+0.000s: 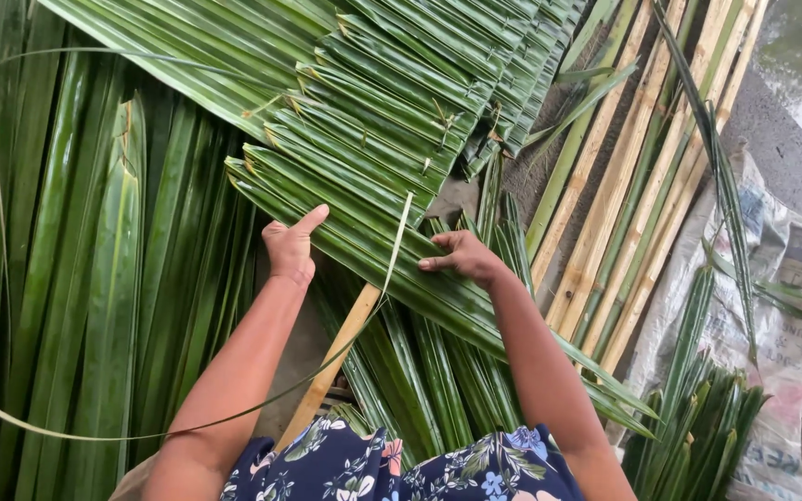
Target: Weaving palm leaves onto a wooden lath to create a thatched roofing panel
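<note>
Palm-leaf panel and both hands, catalogued left to right

At far left I log a bank of long, loose, dark green palm leaves point(95, 278) lying lengthwise, with one thin pale leaf strip point(67, 429) curving across them. Next, my left hand point(291, 247) sits at the lower left edge of the stitched panel of folded green palm leaves point(392, 121); its fingers are curled together and the thumb points up against the leaf edge, though I cannot tell whether anything is pinched. Below it a pale tan wooden stick point(341, 348) runs diagonally under the panel toward my floral navy garment point(401, 468). The panel itself spreads from upper centre down to the hands, its leaves overlapping in rows. My right hand point(461, 257) lies palm down on the lowest folded leaf, fingers together and pressing flat, gripping nothing that I can see. Right of that, a row of yellow-green bamboo poles point(642, 204) leans diagonally. At far right lie a printed white woven sack point(791, 315) and a bundle of short green leaf pieces point(703, 431).
</note>
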